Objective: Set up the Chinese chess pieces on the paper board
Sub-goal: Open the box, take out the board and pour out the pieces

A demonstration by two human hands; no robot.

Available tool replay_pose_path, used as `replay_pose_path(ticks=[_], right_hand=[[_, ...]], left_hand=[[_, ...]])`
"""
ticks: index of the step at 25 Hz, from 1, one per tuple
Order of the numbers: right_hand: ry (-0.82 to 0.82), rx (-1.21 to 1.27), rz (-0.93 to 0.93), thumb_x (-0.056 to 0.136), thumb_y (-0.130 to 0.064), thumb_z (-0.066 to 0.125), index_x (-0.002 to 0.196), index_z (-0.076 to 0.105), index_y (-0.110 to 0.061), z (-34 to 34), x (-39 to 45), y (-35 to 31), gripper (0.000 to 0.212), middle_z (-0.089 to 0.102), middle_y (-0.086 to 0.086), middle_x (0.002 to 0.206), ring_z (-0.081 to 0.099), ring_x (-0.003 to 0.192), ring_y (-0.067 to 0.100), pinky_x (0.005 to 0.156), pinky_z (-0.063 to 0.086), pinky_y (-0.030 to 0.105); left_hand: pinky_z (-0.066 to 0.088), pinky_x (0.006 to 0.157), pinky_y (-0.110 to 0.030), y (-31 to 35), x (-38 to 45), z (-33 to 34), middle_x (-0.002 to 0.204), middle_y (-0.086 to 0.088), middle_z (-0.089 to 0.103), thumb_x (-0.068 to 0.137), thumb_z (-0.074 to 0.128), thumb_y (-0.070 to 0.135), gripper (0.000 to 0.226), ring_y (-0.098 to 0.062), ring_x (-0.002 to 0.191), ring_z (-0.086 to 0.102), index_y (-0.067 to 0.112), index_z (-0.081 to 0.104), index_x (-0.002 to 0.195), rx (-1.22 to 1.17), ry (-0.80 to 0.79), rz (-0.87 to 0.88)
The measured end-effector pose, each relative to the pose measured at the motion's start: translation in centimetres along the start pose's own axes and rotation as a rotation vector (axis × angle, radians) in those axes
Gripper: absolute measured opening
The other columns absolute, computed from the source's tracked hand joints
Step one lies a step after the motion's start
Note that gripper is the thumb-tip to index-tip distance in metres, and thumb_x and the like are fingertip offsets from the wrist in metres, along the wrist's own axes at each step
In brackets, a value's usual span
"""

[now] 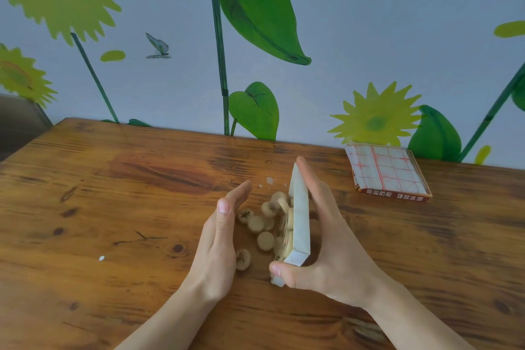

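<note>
The tilted white box (298,216) hides some of the chess pieces (265,240), and most characters are perhaps too blurred to read. The right hand (332,239) covers the box's far side.

I'm seeing bare wooden table (119,207) lying open to the left of my left hand (218,244), which is standing edge-on as a wall beside the loose chess pieces (265,240). My right hand (335,239) is gripping the tilted white box tray (298,219), blocking the pile's right side, so only the gap between my hands is staying passable. The folded paper board (386,169) on its box lid is occupying the far right by the wall (355,37).
</note>
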State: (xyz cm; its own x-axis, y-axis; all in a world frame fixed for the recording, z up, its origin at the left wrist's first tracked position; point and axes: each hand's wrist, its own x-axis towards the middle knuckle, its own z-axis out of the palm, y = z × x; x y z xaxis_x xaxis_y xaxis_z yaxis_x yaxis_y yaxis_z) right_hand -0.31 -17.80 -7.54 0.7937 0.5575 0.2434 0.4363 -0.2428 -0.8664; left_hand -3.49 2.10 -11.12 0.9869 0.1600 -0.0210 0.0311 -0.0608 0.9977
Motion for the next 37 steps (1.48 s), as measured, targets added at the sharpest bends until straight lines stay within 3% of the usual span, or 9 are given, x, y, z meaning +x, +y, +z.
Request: replay_pose_path(ticks=[7, 14, 19, 23, 25, 29, 31, 34, 37], right_hand=[[0.016, -0.05, 0.009, 0.066, -0.018, 0.095, 0.159, 0.001, -0.045, -0.3, 0.5, 0.2, 0.135, 0.015, -0.025, 0.159, 0.025, 0.147, -0.003, 0.111, 0.035, 0.015], [-0.028, -0.102, 0.002, 0.062, -0.027, 0.097, 0.156, 0.009, -0.054, -0.7, 1.5, -0.2, 0.131, 0.021, -0.018, 0.16, 0.041, 0.141, 0.014, 0.115, 0.039, 0.047], [-0.034, -0.157, -0.009, 0.06, -0.029, 0.098, 0.154, 0.021, -0.05, -1.3, 2.1, -0.7, 0.124, 0.027, -0.016, 0.158, 0.032, 0.146, 0.011, 0.116, 0.038, 0.041], [-0.035, -0.137, -0.006, 0.06, -0.028, 0.098, 0.153, 0.023, -0.049, -1.4, 2.4, -1.3, 0.121, 0.029, -0.018, 0.155, 0.037, 0.142, 0.01, 0.112, 0.042, 0.036], [-0.036, -0.149, -0.013, 0.06, -0.03, 0.098, 0.154, 0.023, -0.049, -1.7, 2.6, -1.7, 0.121, 0.029, -0.018, 0.156, 0.036, 0.142, 0.008, 0.111, 0.043, 0.035], [-0.062, -0.159, -0.018, 0.061, -0.037, 0.097, 0.155, 0.021, -0.049, -2.9, 2.9, -2.7, 0.122, 0.03, -0.024, 0.156, 0.032, 0.145, 0.004, 0.11, 0.043, 0.029], [-0.089, -0.148, -0.02, 0.061, -0.04, 0.095, 0.155, 0.021, -0.05, -3.5, 3.0, -3.2, 0.12, 0.031, -0.027, 0.156, 0.031, 0.145, 0.001, 0.107, 0.043, 0.026], [-0.091, -0.121, -0.029, 0.061, -0.043, 0.093, 0.153, 0.025, -0.053, -3.9, 3.1, -3.6, 0.115, 0.033, -0.03, 0.155, 0.034, 0.144, 0.0, 0.107, 0.045, 0.03], [-0.068, -0.091, -0.032, 0.062, -0.043, 0.094, 0.151, 0.029, -0.056, -4.2, 3.0, -3.4, 0.111, 0.036, -0.033, 0.153, 0.036, 0.142, -0.003, 0.104, 0.044, 0.028]], left_hand=[[0.028, 0.119, -0.03, -0.2, 0.4, 0.3, 0.149, 0.026, 0.052, 0.082, 0.011, 0.091, 0.092, 0.007, 0.141, 0.04, 0.038, 0.048, 0.147, 0.074, -0.007, 0.134], [0.034, 0.106, -0.013, -0.1, 0.4, 0.4, 0.141, 0.033, 0.055, 0.078, 0.012, 0.094, 0.091, 0.012, 0.136, 0.044, 0.044, 0.05, 0.143, 0.061, -0.004, 0.143], [0.034, 0.109, -0.015, -0.1, 0.4, 0.4, 0.139, 0.035, 0.056, 0.079, 0.013, 0.094, 0.086, 0.012, 0.135, 0.045, 0.047, 0.052, 0.139, 0.05, 0.01, 0.145], [0.033, 0.115, -0.028, -0.1, 0.4, 0.4, 0.144, 0.027, 0.056, 0.082, 0.014, 0.091, 0.087, 0.008, 0.138, 0.044, 0.042, 0.053, 0.142, 0.056, 0.024, 0.15], [0.034, 0.113, -0.024, 0.0, 0.4, 0.4, 0.142, 0.027, 0.057, 0.086, 0.018, 0.087, 0.083, 0.008, 0.137, 0.046, 0.039, 0.054, 0.143, 0.059, 0.036, 0.163], [0.037, 0.097, 0.0, 0.2, 0.5, 0.5, 0.135, 0.034, 0.059, 0.093, 0.025, 0.073, 0.07, 0.013, 0.13, 0.05, 0.034, 0.056, 0.142, 0.087, 0.063, 0.187], [0.035, 0.096, 0.001, 0.1, 0.5, 0.5, 0.136, 0.034, 0.059, 0.094, 0.026, 0.071, 0.068, 0.013, 0.131, 0.049, 0.034, 0.056, 0.142, 0.105, 0.069, 0.194], [0.034, 0.098, 0.0, 0.0, 0.5, 0.4, 0.137, 0.031, 0.059, 0.095, 0.024, 0.07, 0.066, 0.013, 0.132, 0.047, 0.035, 0.056, 0.142, 0.137, 0.073, 0.207], [0.037, 0.102, -0.009, 0.0, 0.6, 0.3, 0.138, 0.028, 0.059, 0.094, 0.024, 0.071, 0.067, 0.011, 0.132, 0.048, 0.036, 0.056, 0.142, 0.149, 0.074, 0.206]])
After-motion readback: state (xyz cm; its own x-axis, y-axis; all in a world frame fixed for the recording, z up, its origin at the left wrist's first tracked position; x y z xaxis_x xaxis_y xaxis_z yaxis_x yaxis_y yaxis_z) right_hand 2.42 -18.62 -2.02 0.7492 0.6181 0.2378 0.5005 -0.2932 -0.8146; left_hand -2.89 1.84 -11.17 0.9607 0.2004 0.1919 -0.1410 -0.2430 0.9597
